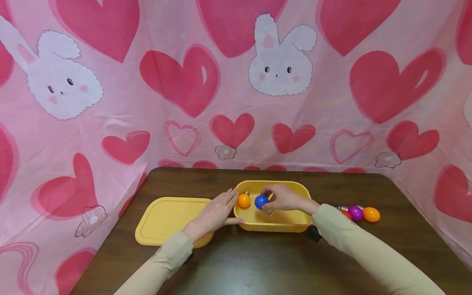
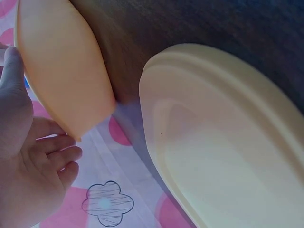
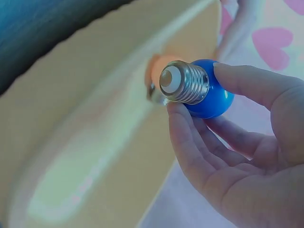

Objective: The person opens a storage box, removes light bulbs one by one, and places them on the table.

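Observation:
A blue light bulb (image 3: 216, 99) with a silver screw base is pinched between the thumb and fingers of my right hand (image 1: 283, 197). The hand holds it over the inside of a yellow plastic box (image 1: 273, 227). An orange light bulb (image 1: 243, 200) lies in the box at its left end. My left hand (image 1: 217, 211) touches the box's left end, fingers along the rim and thumb toward the near corner. In the left wrist view, that hand's fingers (image 2: 64, 154) are only loosely bent beside the box wall.
The yellow lid (image 1: 169, 219) lies flat on the dark wooden table (image 1: 250, 262), left of the box. To the right sit a purple bulb (image 1: 355, 213), an orange bulb (image 1: 371, 214) and a partly hidden red bulb (image 1: 347, 214). A pink heart-patterned cloth (image 1: 236, 102) hangs behind the table.

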Motion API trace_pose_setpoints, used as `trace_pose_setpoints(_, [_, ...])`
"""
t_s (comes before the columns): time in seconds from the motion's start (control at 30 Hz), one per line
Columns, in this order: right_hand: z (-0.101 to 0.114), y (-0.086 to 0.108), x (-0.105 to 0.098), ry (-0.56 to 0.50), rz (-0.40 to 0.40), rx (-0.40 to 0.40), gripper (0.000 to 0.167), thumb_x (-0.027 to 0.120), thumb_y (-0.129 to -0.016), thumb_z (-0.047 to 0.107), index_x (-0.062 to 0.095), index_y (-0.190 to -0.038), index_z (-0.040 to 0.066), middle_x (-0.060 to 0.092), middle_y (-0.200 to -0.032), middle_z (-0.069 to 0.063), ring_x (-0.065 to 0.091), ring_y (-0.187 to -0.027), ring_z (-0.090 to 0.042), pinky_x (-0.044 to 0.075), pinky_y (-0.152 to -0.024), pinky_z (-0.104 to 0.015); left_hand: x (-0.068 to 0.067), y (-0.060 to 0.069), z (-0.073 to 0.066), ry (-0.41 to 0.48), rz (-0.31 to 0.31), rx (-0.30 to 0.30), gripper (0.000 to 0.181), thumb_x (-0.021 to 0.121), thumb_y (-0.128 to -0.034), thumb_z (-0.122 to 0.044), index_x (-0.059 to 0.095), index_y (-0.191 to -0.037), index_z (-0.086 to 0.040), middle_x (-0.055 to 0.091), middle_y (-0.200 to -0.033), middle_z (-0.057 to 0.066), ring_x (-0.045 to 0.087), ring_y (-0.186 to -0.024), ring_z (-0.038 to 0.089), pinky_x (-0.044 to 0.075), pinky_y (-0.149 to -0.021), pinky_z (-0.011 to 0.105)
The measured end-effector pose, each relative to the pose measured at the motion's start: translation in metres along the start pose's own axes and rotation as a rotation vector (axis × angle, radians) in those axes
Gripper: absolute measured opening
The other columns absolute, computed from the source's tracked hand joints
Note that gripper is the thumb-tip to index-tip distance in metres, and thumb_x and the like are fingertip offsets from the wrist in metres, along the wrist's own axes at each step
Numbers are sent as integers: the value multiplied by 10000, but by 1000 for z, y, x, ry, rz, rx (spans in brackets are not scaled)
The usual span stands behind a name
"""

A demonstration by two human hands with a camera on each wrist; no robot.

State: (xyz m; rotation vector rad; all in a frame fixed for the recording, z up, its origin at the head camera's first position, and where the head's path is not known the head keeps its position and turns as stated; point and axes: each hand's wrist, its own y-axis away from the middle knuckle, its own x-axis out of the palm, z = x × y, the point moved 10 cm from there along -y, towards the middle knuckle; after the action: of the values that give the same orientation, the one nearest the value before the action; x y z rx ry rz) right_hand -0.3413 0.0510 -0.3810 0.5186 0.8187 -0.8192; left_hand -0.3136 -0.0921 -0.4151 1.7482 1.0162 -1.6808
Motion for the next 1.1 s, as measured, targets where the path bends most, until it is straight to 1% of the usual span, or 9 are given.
trace_pose_setpoints(0.2, [-11, 18, -27, -15, -65, 23, 387, 780, -840, 197, 636, -1150, 18, 695, -1062, -131, 710, -875, -199, 629, -795, -344, -1, 0, -1, -1, -22, 12, 909, 601, -878, -631, 389, -1504, -7, 390, -1580, 157, 403, -1459, 308, 343, -1207, 440])
trace_pose_setpoints(0.37, [-29, 36, -49, 3, -113, 54, 403, 778, -848, 224, 629, -1160, 17, 688, -1076, -142, 720, -895, -209, 626, -820, -389, -3, 1, -2, -10, -58, 36, 908, 642, -863, -604, 411, -1485, 16, 414, -1560, 182, 438, -1432, 328, 370, -1189, 448])
trace_pose_setpoints(0.47, [-42, 49, -61, 18, -136, 90, 430, 779, -848, 239, 624, -1181, 15, 686, -1084, -142, 706, -912, -214, 625, -821, -407, -4, 1, -3, -9, -60, 36, 904, 645, -865, -598, 409, -1487, 14, 414, -1560, 181, 442, -1430, 326, 374, -1186, 445])
trace_pose_setpoints(0.57, [-52, 62, -73, 37, -167, 109, 444, 771, -858, 257, 617, -1191, 7, 696, -1089, -151, 691, -932, -232, 622, -824, -424, -4, 1, -3, -7, -51, 32, 908, 639, -867, -602, 399, -1494, 9, 405, -1568, 174, 433, -1436, 322, 369, -1189, 443])
trace_pose_setpoints(0.8, [-73, 96, -102, 66, -247, 159, 456, 745, -880, 294, 606, -1215, 18, 688, -1164, -197, 694, -1022, -341, 607, -854, -487, -3, 0, -2, -1, -32, 20, 915, 628, -870, -612, 384, -1504, 2, 385, -1582, 164, 419, -1447, 316, 362, -1194, 445])
trace_pose_setpoints(0.87, [-78, 104, -109, 82, -262, 164, 463, 743, -879, 292, 603, -1219, 10, 685, -1169, -210, 692, -1016, -351, 604, -851, -503, -3, 1, -2, -2, -30, 17, 917, 621, -871, -618, 378, -1508, -3, 382, -1584, 160, 417, -1449, 310, 359, -1196, 441])
trace_pose_setpoints(0.97, [-87, 114, -117, 103, -283, 179, 465, 745, -879, 294, 607, -1213, 3, 693, -1146, -211, 692, -979, -325, 599, -849, -517, -2, 1, -2, 1, -33, 13, 918, 612, -873, -625, 374, -1512, -11, 383, -1585, 156, 415, -1452, 299, 354, -1199, 435])
trace_pose_setpoints(1.1, [-104, 127, -124, 134, -306, 222, 490, 744, -883, 323, 604, -1219, -5, 703, -1113, -214, 688, -948, -311, 587, -846, -541, -3, 2, -2, 4, -40, 17, 917, 616, -871, -621, 376, -1510, -8, 386, -1581, 164, 418, -1450, 303, 358, -1196, 439])
